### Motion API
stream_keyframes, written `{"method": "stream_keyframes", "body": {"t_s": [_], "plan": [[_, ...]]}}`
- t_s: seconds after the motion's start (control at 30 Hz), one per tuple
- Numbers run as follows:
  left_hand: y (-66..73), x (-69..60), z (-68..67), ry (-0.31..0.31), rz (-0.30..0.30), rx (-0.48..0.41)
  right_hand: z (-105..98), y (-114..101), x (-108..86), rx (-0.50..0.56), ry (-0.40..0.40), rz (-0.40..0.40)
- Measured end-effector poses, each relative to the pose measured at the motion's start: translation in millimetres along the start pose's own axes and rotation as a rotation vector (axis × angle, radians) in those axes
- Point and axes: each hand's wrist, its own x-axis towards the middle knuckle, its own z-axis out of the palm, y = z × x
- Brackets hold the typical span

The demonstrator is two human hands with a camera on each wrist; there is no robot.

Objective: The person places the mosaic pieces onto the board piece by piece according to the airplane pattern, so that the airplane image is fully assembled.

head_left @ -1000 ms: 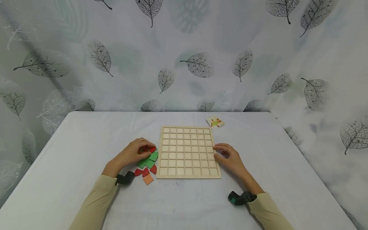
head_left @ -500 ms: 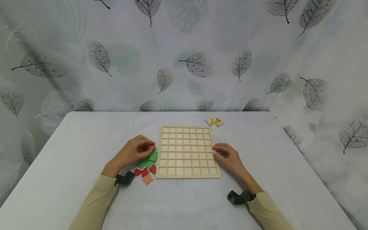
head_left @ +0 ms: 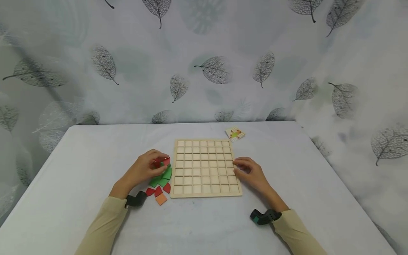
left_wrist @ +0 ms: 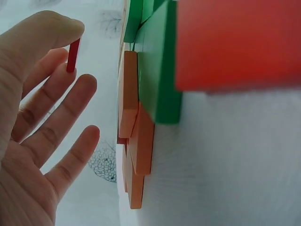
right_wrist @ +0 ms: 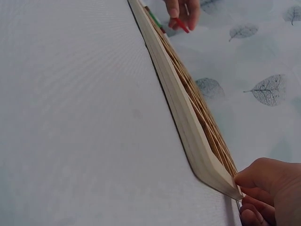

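1. A red quarter-circle tile (head_left: 166,161) is pinched in the left hand (head_left: 144,168) above green tiles (head_left: 167,173), left of the wooden grid board (head_left: 205,195).
2. The tile is seen edge-on from both wrists; where its corner points cannot be told.
3. The board's right edge is held narrowly by the right hand (head_left: 254,174).
4. Wide room is left on the near tablecloth (head_left: 197,226).

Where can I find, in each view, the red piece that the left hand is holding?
Head: the red piece is left of centre, beside the wooden board.
Left wrist: the red piece is at upper left, seen edge-on.
Right wrist: the red piece is near the top, right of centre.
Shared landmark: the left hand, visible in all three views.
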Motion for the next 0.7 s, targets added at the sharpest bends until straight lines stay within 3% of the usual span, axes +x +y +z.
{"method": "stream_keyframes", "body": {"t_s": [0.13, 0.4, 0.7], "plan": [[2.1, 0.0, 2.2, -0.004, 0.021, -0.007, 2.1, -6.6, -0.9, -0.016, 0.005, 0.001], [9.8, 5.8, 7.8, -0.013, 0.058, -0.014, -7.5, -43.8, -2.0, -0.017, -0.016, 0.018], [18.4, 17.1, 10.7, -0.037, 0.12, -0.002, -7.2, -46.0, -3.4, -0.02, -0.009, 0.008]]}}
